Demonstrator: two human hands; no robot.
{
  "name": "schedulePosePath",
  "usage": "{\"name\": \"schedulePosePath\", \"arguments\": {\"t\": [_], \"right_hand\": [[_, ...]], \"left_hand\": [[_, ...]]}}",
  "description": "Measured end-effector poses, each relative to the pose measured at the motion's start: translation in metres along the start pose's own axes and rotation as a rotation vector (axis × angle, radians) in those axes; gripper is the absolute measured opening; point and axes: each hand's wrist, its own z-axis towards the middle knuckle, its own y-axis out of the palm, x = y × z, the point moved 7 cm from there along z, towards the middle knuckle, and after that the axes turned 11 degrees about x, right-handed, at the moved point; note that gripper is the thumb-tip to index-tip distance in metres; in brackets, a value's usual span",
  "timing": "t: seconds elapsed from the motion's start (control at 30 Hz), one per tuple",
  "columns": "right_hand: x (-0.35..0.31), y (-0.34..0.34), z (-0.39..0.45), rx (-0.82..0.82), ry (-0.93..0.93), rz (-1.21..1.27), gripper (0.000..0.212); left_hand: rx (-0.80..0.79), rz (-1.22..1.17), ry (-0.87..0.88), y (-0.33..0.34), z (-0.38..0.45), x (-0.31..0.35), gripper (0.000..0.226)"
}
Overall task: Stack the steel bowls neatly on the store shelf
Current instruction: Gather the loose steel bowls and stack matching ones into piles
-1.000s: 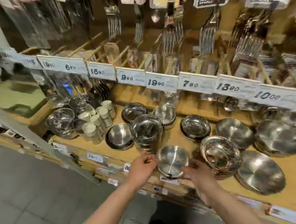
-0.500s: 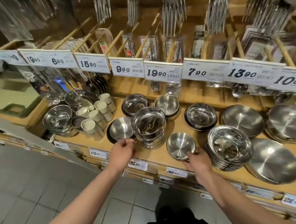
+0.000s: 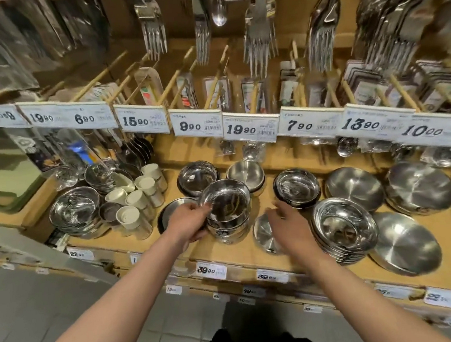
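Observation:
A stack of deep steel bowls [image 3: 226, 206] stands on the wooden shelf [image 3: 235, 255], near its front. My left hand [image 3: 188, 222] grips the stack's left side, thumb by the top rim. Just right of the stack a small steel bowl [image 3: 262, 232] lies on the shelf, partly hidden by my right hand [image 3: 287, 227]. That hand hovers over it with straight fingers reaching toward the stack and holds nothing. A flat dark-rimmed dish [image 3: 171, 207] sits behind my left hand.
A stack of shallow bowls [image 3: 343, 228] and wide steel plates [image 3: 404, 241] stand to the right. More bowls [image 3: 297, 187] line the back row. White-lidded jars [image 3: 139, 199] and a large bowl [image 3: 74, 210] are on the left. Price tags [image 3: 250, 128] and hanging forks [image 3: 260, 40] overhang the shelf.
My left hand has moved right from the flat dish onto the deep-bowl stack. My right hand has let go of the small bowl's rim and reached up toward the stack.

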Motion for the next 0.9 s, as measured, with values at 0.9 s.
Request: {"name": "schedulePosePath", "arguments": {"t": [0.9], "right_hand": [[-0.068,0.059,0.009,0.013,0.004,0.273,0.039]], "left_hand": [[-0.222,0.127,0.104,-0.016,0.02,0.054,0.026]]}}
